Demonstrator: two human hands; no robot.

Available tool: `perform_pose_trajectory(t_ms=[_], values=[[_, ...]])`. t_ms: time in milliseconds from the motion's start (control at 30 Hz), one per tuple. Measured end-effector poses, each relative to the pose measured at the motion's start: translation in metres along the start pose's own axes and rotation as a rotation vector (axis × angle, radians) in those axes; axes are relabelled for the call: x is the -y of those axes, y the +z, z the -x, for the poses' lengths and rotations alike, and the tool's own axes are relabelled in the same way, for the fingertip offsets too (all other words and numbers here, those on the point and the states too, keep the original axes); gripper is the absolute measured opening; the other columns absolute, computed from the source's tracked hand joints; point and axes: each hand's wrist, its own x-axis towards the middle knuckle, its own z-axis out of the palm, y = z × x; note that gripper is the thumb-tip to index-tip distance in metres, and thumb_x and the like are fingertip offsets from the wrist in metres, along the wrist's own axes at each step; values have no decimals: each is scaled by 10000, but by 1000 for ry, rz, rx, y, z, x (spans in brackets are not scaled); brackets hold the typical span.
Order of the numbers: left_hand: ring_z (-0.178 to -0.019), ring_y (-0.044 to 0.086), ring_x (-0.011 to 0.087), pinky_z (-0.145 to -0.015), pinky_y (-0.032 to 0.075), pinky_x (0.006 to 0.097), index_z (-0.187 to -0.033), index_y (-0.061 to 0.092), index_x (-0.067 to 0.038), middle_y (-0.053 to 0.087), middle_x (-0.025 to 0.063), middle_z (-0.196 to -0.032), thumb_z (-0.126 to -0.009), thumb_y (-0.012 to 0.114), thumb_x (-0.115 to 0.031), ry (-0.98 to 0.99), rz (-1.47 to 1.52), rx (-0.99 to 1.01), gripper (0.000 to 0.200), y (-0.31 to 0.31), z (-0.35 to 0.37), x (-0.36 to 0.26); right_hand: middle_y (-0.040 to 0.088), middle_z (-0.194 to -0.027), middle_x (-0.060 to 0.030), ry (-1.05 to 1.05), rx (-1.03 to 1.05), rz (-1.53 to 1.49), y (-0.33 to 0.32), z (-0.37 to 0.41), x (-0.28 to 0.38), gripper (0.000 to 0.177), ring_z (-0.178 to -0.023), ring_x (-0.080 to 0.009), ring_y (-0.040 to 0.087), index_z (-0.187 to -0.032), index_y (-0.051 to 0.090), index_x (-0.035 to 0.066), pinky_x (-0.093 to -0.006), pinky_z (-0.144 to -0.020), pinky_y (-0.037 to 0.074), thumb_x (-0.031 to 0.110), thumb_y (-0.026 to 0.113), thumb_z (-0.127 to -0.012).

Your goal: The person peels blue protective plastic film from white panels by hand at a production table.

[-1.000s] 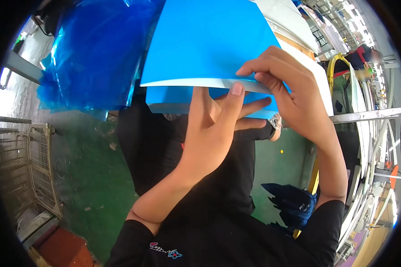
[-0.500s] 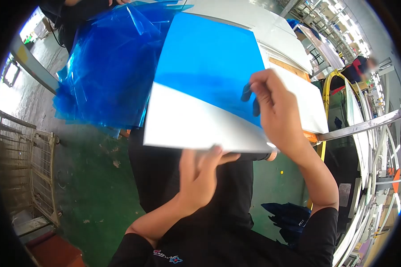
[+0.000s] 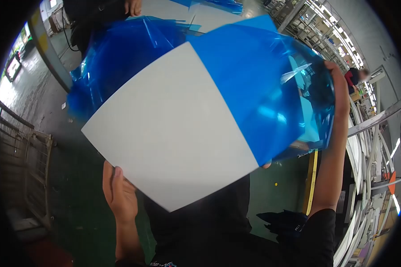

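White and smooth, a four-cornered panel [image 3: 169, 129] lies between the left hand [image 3: 120, 196] and the right hand [image 3: 339, 86], one corner pointing toward the wearer. The left hand holds the edge nearest it, thumb visible at the rim. The right hand, farther forward, grips the outer edge of a glossy, see-through blue film [image 3: 320, 84] that bulges inward from its fingers. A flat blue area [image 3: 236, 75] shows between panel and film. Beyond the left hand sits a blue film heap [image 3: 129, 58]; past that, another person's hand [image 3: 132, 6].
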Motion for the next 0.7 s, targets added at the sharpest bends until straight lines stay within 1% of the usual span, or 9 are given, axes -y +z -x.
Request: perform_pose_trajectory(t_ms=[67, 100, 133, 267, 333, 467, 533, 667, 700], values=[[-1221, 580, 199, -1017, 476, 333, -1493, 369, 87, 568, 166, -1368, -1091, 380, -133, 32, 8, -151, 459, -18, -1, -3, 672, -777, -7, -21, 125, -28, -15, -15, 13, 242, -642, -117, 645, -968, 692, 96, -258, -598, 551, 291, 561, -1025], [-1203, 588, 195, -1008, 482, 329, -1479, 384, 88, 583, 163, -1340, -1090, 395, -129, 50, 15, -230, 446, -33, -2, -3, 668, -763, -4, -126, -6, 19, -10, -19, 16, 246, -641, -127, 644, -960, 690, 89, -275, -606, 554, 287, 561, -1028], [-1271, 556, 221, -1059, 459, 355, -1490, 389, 75, 543, 166, -1413, -1100, 429, -164, 66, 30, -391, 459, -64, 2, 5, 671, -768, -8, -159, -4, 52, -15, -33, 22, 242, -649, -141, 645, -976, 684, 79, -293, -618, 556, 287, 571, -1025], [-1341, 507, 248, -1107, 428, 386, -1523, 388, 11, 493, 134, -1487, -1107, 426, -220, 109, -39, -537, 476, -159, 17, -7, 652, -755, -13, -292, -22, 148, 2, -94, 53, 256, -640, -151, 625, -973, 667, 68, -318, -618, 540, 285, 542, -1027], [-1359, 493, 252, -1124, 414, 399, -1531, 394, -27, 489, 114, -1495, -1111, 417, -250, 123, -27, -544, 476, -185, 29, -24, 638, -743, -14, -360, -22, 165, 32, -126, 72, 269, -630, -148, 610, -960, 659, 67, -323, -610, 529, 284, 516, -1031], [-1378, 478, 239, -1130, 403, 406, -1530, 402, -59, 486, 88, -1502, -1109, 415, -289, 113, 106, -706, 480, -243, 70, -42, 610, -719, -15, -491, -12, 194, 111, -183, 104, 298, -610, -142, 581, -935, 644, 66, -331, -593, 507, 281, 465, -1039], [-1378, 479, 236, -1133, 399, 406, -1525, 410, -64, 493, 86, -1495, -1106, 420, -290, 107, 206, -804, 475, -249, 86, -56, 596, -707, -16, -565, 6, 212, 155, -201, 121, 315, -599, -139, 566, -922, 636, 66, -335, -585, 496, 280, 439, -1043], [-1378, 481, 231, -1134, 400, 399, -1535, 399, -59, 491, 78, -1503, -1109, 407, -286, 117, 120, -882, 483, -244, 100, -63, 568, -684, -17, -761, 74, 294, 244, -212, 140, 351, -579, -133, 537, -897, 621, 65, -344, -568, 473, 277, 387, -1050], [-1378, 482, 230, -1134, 401, 397, -1539, 393, -58, 490, 78, -1506, -1109, 404, -283, 116, 118, -910, 485, -240, 99, -64, 561, -678, -17, -863, 126, 357, 265, -208, 139, 361, -574, -132, 529, -890, 617, 64, -346, -564, 467, 277, 374, -1052]])
